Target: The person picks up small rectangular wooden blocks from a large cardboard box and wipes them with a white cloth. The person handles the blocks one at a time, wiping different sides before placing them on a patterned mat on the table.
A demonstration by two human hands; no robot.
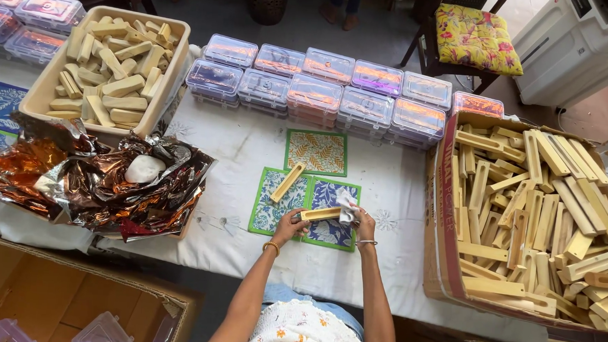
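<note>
Holding a wooden tray [320, 213] between both hands just below the middle of the frame, the person keeps its long axis nearly level across the picture, the right end a touch higher. The left hand [291, 226] closes its fingers round the tray's left end from below. The right hand [361, 223] is at the right end, pinching a small white cloth [346, 205] against the wood; its fingers are curled shut on the cloth, and how much of the tray itself they grip I cannot tell. So the tray lies between the two hands, each at one end, neither nearer than the other.

It hangs just over the blue mat [332, 217]. A second tray [287, 182] lies up and to the left on the green mat [274, 204], slanted, nearer the left hand and untouched. A box [438, 254] of more such trays fills the right of the frame, well apart from the right hand.
</note>
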